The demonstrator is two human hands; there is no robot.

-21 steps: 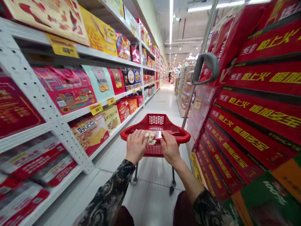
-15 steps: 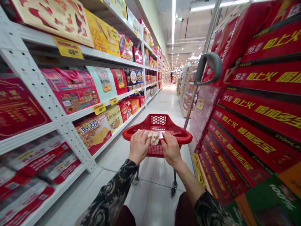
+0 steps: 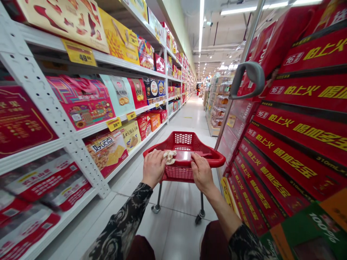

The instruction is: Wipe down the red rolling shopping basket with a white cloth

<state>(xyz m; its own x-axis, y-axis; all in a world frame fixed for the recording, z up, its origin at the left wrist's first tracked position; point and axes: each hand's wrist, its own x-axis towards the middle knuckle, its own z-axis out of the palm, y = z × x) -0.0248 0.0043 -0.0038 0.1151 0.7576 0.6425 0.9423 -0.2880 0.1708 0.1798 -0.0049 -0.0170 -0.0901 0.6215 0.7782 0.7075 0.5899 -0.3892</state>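
Pale wad (image 3: 170,157) partly under left hand (image 3: 154,168)

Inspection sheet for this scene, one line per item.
surface: pale tiled floor, with the wheeled red cart standing on it
job's things: red cart, and a crumpled white item on its rim, kind unclear
hands: left hand curled over the rim, fingers touching the white item; right hand curled over the rim
clutter: nothing seen
cables: nothing seen
surroundings: white shelves of boxed goods with yellow price tags on the left, stacked red boxes on the right, grey handle above them
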